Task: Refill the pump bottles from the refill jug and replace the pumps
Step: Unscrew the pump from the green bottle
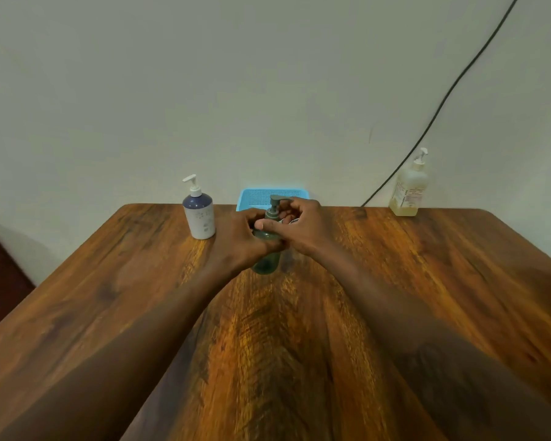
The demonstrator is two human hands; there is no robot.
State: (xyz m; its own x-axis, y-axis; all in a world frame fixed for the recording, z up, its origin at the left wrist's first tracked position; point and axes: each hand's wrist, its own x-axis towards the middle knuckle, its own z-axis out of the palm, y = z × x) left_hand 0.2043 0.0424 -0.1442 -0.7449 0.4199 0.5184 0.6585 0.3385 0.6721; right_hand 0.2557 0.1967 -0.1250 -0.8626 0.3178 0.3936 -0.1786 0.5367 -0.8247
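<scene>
— logging big to small: wooden surface (pixel 427 281) against a plain wall, blue basket (pixel 252 196) at its far edge. progress?
— early, i'd say. three pump bottles, all with pumps on. white-and-navy bottle (pixel 201 219) far left, clear bottle (pixel 409 189) with yellowish liquid at the far right corner, both well apart from the hands. no refill jug in view, so i judge no pouring done.
— the one in work?
— green bottle (pixel 265 264), upright on the surface, middle, just in front of the basket. fill level hard to tell through the tint.
— hands?
— left hand (pixel 244 241) wraps the bottle's upper body, fingers curled round it, steadying it. right hand (pixel 304 222) comes in from the other side, fingers (pixel 283 214) curled round the collar of the pump (pixel 275 201), thumb across the front.
— unscrewing?
— my guess. can't tell which way it turns. pump head sticks up above both hands, seated on the bottle.
— left to do?
— likely everything: pump off, fill, pump back on, then the other two bottles.
</scene>
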